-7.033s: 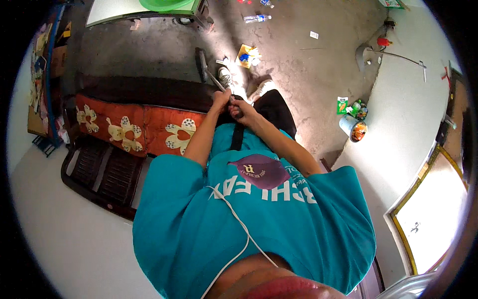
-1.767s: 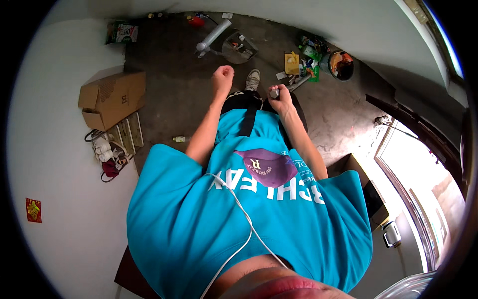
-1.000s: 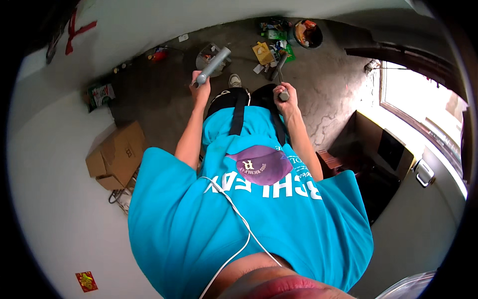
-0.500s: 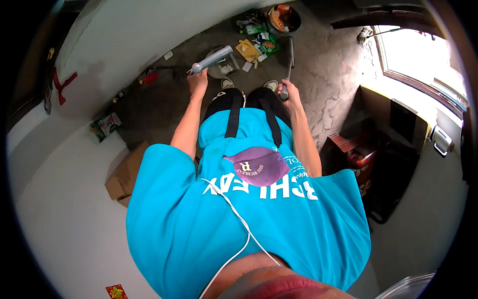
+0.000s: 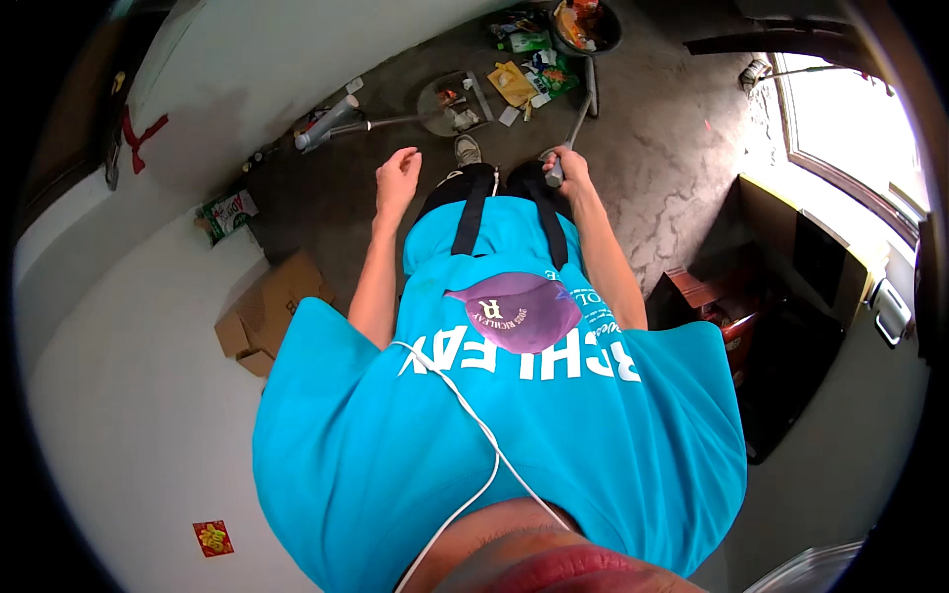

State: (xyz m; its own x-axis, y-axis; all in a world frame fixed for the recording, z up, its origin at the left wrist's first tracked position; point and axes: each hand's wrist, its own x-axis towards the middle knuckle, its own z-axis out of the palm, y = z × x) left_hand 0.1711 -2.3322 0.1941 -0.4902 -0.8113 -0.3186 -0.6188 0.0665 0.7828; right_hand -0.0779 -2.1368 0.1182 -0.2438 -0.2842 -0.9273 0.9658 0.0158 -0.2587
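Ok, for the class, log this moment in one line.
left hand: nothing visible in it | right hand: gripping broom | ahead: transparent dustpan, trash bin

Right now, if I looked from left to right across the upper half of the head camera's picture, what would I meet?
Red ribbon-like strip, green-and-white packet, left hand, light-coloured shoe, yellow packet, right hand gripping a grey long-handled tool, bright framed opening.
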